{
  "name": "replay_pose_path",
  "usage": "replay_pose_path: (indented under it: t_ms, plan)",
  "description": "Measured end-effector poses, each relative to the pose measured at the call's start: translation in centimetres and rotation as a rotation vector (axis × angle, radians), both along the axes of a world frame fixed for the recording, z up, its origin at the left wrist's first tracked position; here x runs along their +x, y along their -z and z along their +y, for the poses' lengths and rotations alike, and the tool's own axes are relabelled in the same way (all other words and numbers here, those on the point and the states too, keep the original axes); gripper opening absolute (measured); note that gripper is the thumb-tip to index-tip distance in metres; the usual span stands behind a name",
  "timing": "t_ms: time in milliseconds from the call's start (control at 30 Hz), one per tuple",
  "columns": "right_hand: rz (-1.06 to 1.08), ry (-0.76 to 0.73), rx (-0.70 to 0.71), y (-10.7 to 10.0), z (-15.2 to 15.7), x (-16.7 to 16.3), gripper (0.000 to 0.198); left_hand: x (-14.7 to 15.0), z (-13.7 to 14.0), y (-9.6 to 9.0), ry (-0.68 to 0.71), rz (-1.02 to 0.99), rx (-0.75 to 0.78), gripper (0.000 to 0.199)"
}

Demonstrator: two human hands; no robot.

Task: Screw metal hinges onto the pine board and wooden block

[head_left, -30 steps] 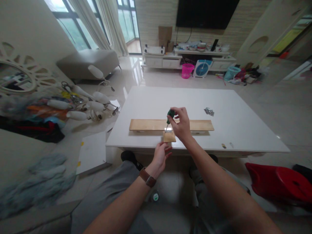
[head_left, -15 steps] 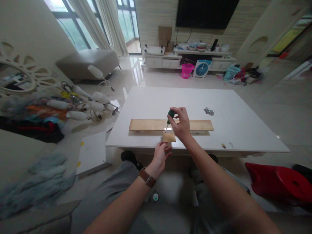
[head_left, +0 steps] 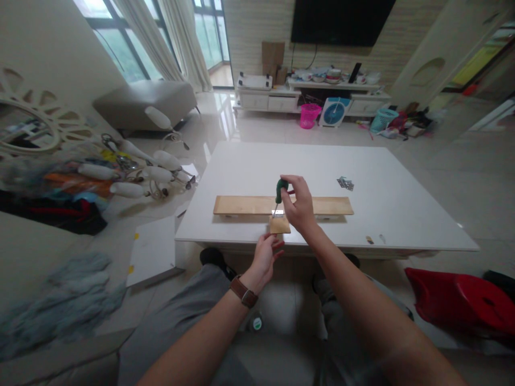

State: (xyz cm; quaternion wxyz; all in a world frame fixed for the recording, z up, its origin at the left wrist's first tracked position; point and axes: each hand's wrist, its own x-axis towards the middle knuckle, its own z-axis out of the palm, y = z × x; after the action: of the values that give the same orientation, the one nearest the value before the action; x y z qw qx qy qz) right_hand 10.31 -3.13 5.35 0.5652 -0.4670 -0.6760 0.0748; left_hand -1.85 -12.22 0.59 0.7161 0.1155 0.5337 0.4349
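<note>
My right hand (head_left: 298,202) is closed round the green handle of a screwdriver (head_left: 282,187). The shaft points down, its tip at a small metal bracket (head_left: 277,213) where a small wooden block (head_left: 279,225) meets a long wooden board (head_left: 245,205). My left hand (head_left: 265,256) pinches the block's near edge, the other fingers loosely spread; a brown-strapped watch (head_left: 243,291) is on that wrist. The board lies sideways on the white table (head_left: 249,166), slightly raised. My right hand hides part of the board.
Several metal brackets (head_left: 345,184) lie in a pile at the right of the table. Near its front edge are a small brown item (head_left: 369,240) and a clear one (head_left: 382,238). A red plastic chair (head_left: 462,300) stands at the right, and white lamp-like parts (head_left: 129,190) at the left.
The fingers of my right hand have shifted on the green handle, and more of it shows. The screwdriver tip stays at the bracket. My left hand has kept its place.
</note>
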Motion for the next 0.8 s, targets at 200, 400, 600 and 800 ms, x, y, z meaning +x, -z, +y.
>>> replay_pose_path:
  t_ms: [200, 400, 600, 800]
  plan:
    - [-0.002, -0.007, 0.003, 0.07, 0.06, 0.01, 0.034, 0.03, -0.11, 0.19, 0.002, 0.000, 0.007, 0.011]
    - [-0.006, 0.016, 0.000, -0.10, -0.09, -0.04, 0.029, -0.03, -0.16, 0.38, -0.003, -0.004, 0.018, 0.013]
    - [0.008, -0.023, 0.006, -0.07, -0.05, -0.06, 0.037, 0.05, -0.01, 0.41, 0.003, 0.002, 0.009, 0.014]
    - [-0.004, 0.035, 0.004, -0.20, -0.13, -0.08, 0.025, 0.05, -0.03, 0.32, -0.003, 0.005, 0.000, 0.012]
